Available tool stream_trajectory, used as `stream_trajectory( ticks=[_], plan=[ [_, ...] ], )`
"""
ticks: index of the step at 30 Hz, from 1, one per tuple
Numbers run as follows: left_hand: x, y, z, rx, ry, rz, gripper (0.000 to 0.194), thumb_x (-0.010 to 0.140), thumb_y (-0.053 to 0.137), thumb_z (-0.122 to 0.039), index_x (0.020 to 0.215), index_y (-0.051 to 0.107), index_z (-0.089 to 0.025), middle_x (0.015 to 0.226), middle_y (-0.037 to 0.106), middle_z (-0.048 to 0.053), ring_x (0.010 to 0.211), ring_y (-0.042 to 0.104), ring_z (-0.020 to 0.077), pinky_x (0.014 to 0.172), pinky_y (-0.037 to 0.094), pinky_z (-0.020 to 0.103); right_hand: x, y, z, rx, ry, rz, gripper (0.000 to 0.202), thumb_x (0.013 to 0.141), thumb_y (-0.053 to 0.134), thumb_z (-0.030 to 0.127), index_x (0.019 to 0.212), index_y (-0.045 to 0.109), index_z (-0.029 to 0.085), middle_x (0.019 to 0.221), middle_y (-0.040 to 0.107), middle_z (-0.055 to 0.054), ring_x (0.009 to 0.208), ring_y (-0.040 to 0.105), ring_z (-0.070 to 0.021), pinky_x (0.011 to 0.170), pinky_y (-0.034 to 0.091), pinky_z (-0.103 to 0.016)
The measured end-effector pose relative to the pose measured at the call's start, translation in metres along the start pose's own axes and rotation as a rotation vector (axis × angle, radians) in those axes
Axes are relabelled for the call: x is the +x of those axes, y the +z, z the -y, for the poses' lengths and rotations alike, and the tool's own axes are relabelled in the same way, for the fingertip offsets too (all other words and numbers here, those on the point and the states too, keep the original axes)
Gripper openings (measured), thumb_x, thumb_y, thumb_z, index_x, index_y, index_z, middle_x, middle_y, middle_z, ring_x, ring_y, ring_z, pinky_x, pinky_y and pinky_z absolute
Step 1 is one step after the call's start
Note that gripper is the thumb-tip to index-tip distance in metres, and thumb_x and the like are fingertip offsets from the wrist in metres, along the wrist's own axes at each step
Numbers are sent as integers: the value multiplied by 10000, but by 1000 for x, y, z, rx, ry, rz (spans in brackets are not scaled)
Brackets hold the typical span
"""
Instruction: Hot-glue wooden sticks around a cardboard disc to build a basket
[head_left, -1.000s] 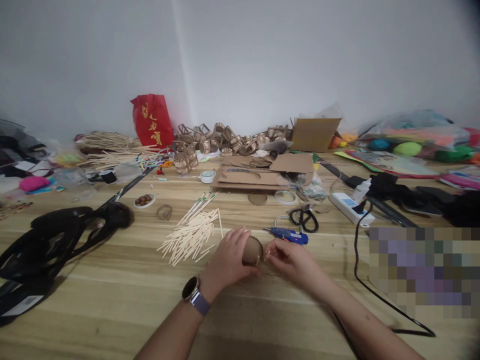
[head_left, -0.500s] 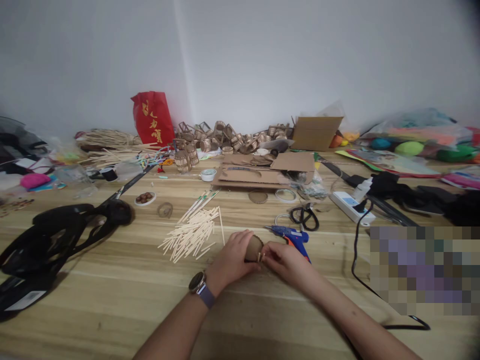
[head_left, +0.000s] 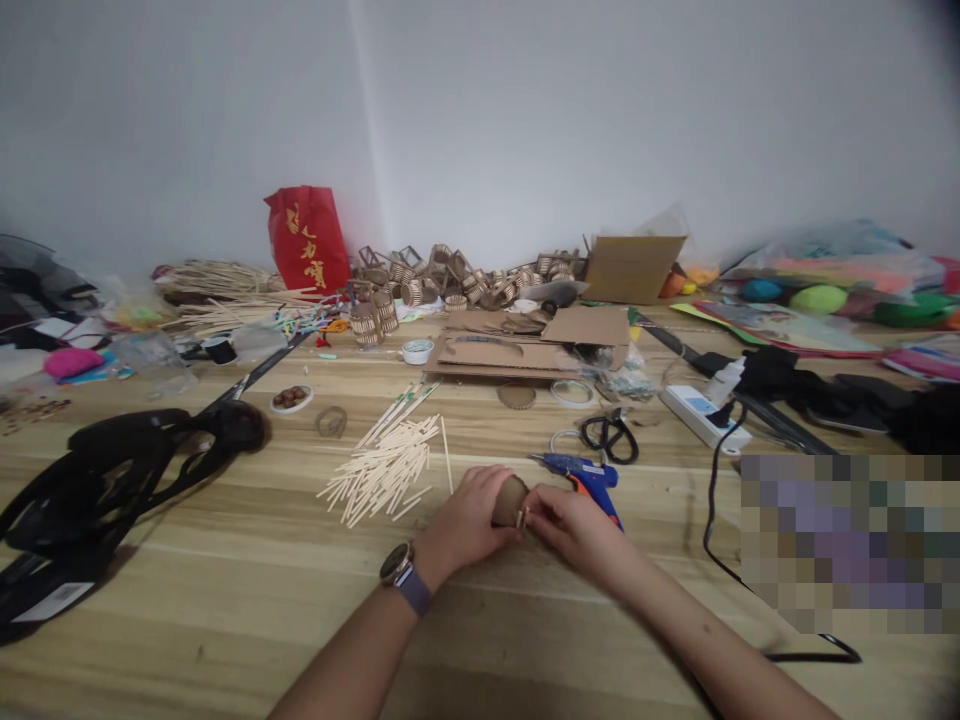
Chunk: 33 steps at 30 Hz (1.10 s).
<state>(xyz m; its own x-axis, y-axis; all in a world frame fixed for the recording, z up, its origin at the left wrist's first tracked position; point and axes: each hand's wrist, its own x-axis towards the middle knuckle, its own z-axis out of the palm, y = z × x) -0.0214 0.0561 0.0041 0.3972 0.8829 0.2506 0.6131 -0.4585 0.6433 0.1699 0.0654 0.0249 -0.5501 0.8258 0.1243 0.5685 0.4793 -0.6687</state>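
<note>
I can't make out the left part of the cardboard disc (head_left: 511,500), because the left fingers (head_left: 484,484) cover it. The small pale piece (head_left: 520,518) at the right fingers (head_left: 541,500) is too tiny for me to identify. The right forearm (head_left: 690,620) hides the glue gun's (head_left: 592,484) lower end from me. Pixel blocks (head_left: 847,545) blot out my right side, and my left edge crops the black strapped gear (head_left: 124,440).

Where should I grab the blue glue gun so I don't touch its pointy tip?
Probably by its blue-and-orange handle, coming from the right. The glue gun lies with that handle slanting toward the near right, while its thin tip points left, away from your grip.
</note>
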Motion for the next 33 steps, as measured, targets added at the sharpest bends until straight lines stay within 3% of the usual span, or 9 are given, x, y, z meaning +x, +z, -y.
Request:
stream_trajectory(
  ticks=[33],
  plan=[
    [1,-1,-1,-11,-14,2,636,672,784,-235,1235,488,-220,1288,536,73,1223,448,259,1077,367,408,-2,12,0,39,48,-108,163,811,477,266,654,476,224,600,540,19,576,491,-145,533,349,-242]
  ],
)
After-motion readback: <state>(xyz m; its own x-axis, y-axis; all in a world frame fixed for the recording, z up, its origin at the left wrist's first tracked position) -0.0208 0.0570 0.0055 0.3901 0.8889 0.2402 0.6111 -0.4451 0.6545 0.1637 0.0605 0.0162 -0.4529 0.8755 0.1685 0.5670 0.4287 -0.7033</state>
